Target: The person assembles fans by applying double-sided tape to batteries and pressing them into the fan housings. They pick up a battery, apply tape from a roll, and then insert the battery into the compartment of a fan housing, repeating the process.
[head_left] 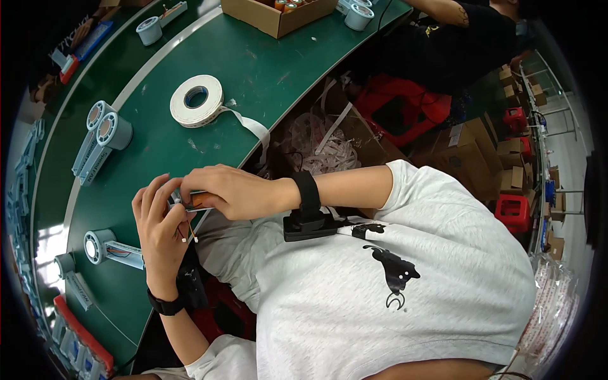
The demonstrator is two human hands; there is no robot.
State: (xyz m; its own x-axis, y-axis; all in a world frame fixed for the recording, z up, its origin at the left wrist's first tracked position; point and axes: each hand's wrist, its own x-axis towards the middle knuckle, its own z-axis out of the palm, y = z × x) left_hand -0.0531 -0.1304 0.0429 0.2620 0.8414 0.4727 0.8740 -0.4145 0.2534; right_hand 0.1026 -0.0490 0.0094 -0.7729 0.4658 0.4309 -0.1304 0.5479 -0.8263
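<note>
1. Part (200,199), small and orange, was between both hands, near the close edge of the table (266,76). Fingers covered much of it, so its full shape could not be told.
2. Right hand (244,193) had its thumb and fingers pinched together on the orange side. Left hand (159,215) was closed about the other end, with its thumb bent inward.
3. To my judgement, the part was light and rather stiff, with a smooth skin that could slip a little. Its sides seemed the good place to take hold.
4. Thin wires (190,229) hung below the fingers and ended in small white plugs. They looked soft and easy to bend, perhaps the most fragile place, so pulling by them seemed unwise.
5. Further along the table lay a roll of tape (215,100), white, flat and ring-shaped, and its loose end (251,126) curled over the edge.
6. Pale blue fans (116,132) stood to the left, with round heads and long, straight handles, apparently of hard plastic. Another fan (98,247) showed wiring inside its open handle.
7. At the far end, a cardboard box (283,26), brown and matte, contained orange cylinders.
</note>
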